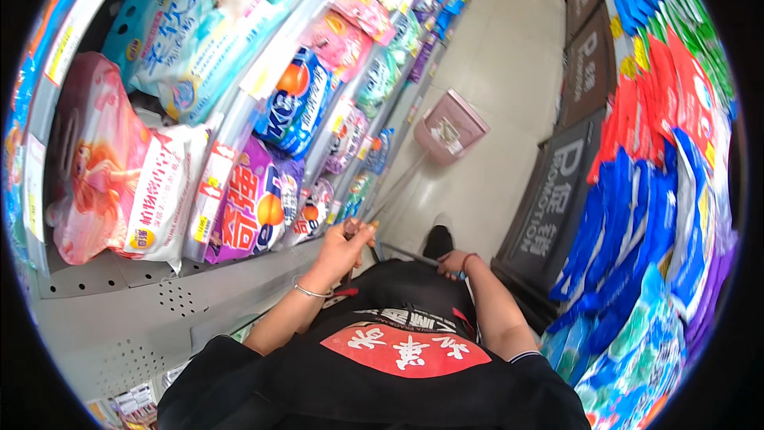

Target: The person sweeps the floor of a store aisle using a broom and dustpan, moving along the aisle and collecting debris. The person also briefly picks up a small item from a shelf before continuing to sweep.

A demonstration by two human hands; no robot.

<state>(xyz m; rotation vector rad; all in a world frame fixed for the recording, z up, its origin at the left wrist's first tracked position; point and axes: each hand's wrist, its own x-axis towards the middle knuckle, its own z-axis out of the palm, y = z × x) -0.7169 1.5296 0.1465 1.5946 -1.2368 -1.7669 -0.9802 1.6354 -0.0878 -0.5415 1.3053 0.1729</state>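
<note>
My left hand (349, 248), with a silver bangle at the wrist, is closed around the upper end of a long dustpan handle (397, 185). That handle slopes away to a pink long-handled dustpan (439, 146) on the floor, with pale scraps (446, 134) in its pan. Close to my waist, my right hand (456, 264) grips a thin grey pole (412, 254). The pole runs leftward towards my left hand, and its far end cannot be made out. A red cord circles my right wrist. One black shoe (440, 242) shows beyond my black apron (412, 286).
Shelves (143, 278) on the left hold bagged laundry products (298, 101). Dark promotion bins (549, 191) line the right side, heaped with blue packets (627, 215) and red packets (644, 107). Between them runs a tiled aisle floor (507, 30).
</note>
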